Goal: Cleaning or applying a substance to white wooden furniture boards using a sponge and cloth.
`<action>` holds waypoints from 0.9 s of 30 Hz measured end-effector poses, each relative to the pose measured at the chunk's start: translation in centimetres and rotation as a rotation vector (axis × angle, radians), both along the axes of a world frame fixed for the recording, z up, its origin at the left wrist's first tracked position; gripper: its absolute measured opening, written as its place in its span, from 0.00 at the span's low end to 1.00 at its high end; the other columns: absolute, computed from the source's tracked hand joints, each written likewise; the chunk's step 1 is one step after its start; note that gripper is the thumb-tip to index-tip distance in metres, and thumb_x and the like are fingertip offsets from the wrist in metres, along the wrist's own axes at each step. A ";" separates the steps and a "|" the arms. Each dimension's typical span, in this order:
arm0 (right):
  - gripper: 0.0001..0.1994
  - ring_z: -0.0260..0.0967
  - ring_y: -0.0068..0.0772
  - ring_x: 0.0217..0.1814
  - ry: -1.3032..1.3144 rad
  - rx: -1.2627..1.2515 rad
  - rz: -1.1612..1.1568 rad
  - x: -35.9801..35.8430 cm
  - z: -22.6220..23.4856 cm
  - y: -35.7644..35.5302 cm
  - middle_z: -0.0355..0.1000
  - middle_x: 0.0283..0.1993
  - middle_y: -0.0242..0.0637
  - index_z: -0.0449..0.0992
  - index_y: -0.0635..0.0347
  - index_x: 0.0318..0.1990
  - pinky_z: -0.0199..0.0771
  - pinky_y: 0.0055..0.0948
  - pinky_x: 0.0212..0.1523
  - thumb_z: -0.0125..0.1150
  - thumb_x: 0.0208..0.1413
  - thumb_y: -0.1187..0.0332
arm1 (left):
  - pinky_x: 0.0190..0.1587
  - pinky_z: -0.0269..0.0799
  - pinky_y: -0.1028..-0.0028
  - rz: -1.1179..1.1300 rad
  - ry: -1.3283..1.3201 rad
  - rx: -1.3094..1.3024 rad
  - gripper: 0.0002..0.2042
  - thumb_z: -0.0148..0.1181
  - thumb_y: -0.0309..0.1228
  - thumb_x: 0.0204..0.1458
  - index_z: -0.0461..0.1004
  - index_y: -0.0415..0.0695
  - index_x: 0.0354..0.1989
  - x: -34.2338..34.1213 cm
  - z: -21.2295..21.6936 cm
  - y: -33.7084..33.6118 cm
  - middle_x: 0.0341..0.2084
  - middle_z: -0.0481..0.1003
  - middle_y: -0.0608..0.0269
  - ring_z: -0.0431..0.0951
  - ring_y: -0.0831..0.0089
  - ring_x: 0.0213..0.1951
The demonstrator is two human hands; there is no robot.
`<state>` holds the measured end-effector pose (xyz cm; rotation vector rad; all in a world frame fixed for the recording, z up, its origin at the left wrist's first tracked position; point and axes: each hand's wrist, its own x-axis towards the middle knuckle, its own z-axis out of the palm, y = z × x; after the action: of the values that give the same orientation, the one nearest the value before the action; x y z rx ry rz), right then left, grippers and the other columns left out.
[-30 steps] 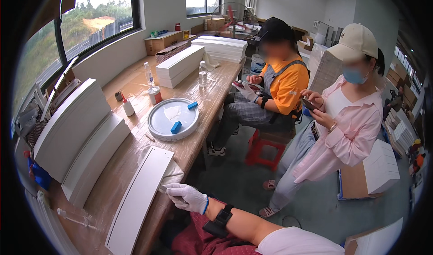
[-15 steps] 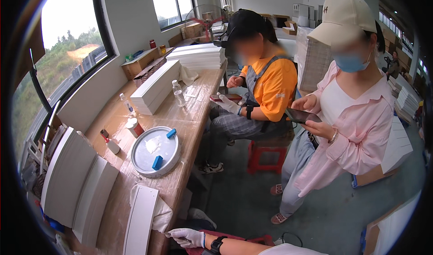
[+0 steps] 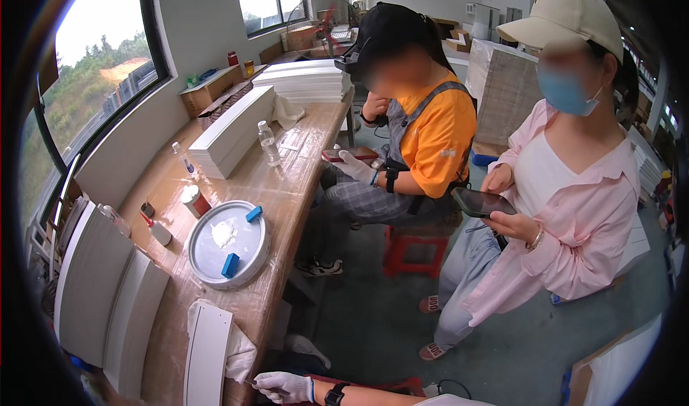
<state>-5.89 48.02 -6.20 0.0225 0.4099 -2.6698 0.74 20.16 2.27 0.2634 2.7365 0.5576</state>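
The right hand (image 3: 285, 386), in a white glove, sits low at the front edge of the wooden counter (image 3: 287, 191). Its fingers curl around a thin, dark sliver; what that is cannot be told. The left hand is out of the picture. Just beside the gloved hand a long flat white panel (image 3: 208, 356) lies along the counter, its near end over a crumpled white cloth (image 3: 240, 348) that hangs at the counter's edge.

Further up the counter stands a round, shallow grey tray (image 3: 251, 252) with a raised rim. It holds 2 small blue blocks (image 3: 230, 265) and a smear of white paste. Left of it lean 2 tall white boards (image 3: 108, 298), smooth and matte. Beyond are a small red-and-white cup (image 3: 194, 199), a clear plastic bottle (image 3: 268, 144) and a long stack of white strips (image 3: 233, 130).

To the right of the counter the grey floor (image 3: 373, 327) is open. A seated person in an orange shirt (image 3: 438, 137) and a standing person in a pink shirt (image 3: 581, 212), holding a dark phone (image 3: 479, 201), fill the room beyond it.
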 end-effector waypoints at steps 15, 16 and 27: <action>0.33 0.79 0.53 0.39 0.554 1.883 -0.087 7.8 2.7 7.2 0.79 0.37 0.44 0.68 0.46 0.65 0.75 0.55 0.38 0.64 0.49 0.55 | 0.47 0.74 0.62 0.164 -0.167 0.113 0.15 0.59 0.38 0.57 0.79 0.37 0.43 -0.1 -1.6 -0.6 0.39 0.79 0.46 0.79 0.57 0.39; 0.33 0.79 0.53 0.39 0.546 1.891 -0.089 8.0 3.0 7.2 0.79 0.37 0.44 0.68 0.46 0.65 0.75 0.55 0.38 0.64 0.49 0.55 | 0.51 0.74 0.64 0.126 -0.321 -0.066 0.20 0.57 0.40 0.61 0.77 0.35 0.52 0.0 -0.6 -0.5 0.48 0.79 0.45 0.80 0.59 0.43; 0.14 0.78 0.49 0.39 -0.193 1.554 -0.982 6.4 8.8 15.4 0.79 0.34 0.46 0.78 0.58 0.38 0.76 0.41 0.41 0.59 0.61 0.56 | 0.42 0.73 0.59 0.079 0.173 0.071 0.14 0.58 0.40 0.56 0.80 0.42 0.32 -0.4 -2.6 -0.2 0.30 0.79 0.48 0.78 0.48 0.34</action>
<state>0.49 63.44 2.65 1.1284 2.7393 -2.1982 0.33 19.98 -0.35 0.2313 2.9084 0.6845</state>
